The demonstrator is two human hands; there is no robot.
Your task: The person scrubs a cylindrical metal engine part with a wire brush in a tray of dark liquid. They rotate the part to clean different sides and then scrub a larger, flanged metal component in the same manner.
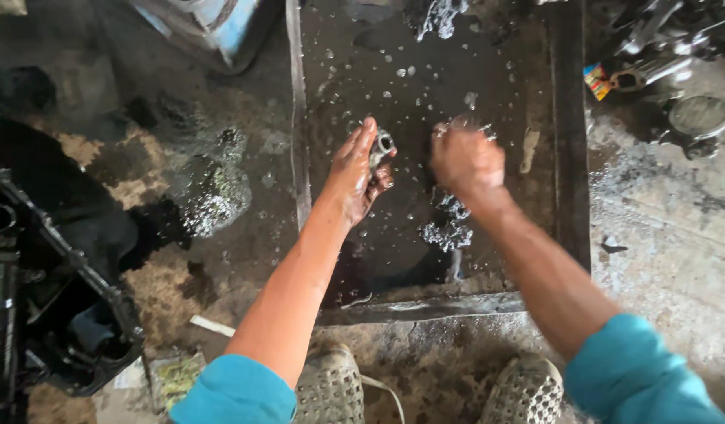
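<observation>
The wash tray [571, 157] lay at twelve o'clock from the shoes [331, 389]; engine block [56, 314] at nine, metal parts [677, 71] at two.

Head camera looks steeply down (close) over the tray [571, 157].

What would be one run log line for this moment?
left hand: holds small metal part | right hand: closed fist, contents hidden | place: over wash tray of dark liquid
</observation>
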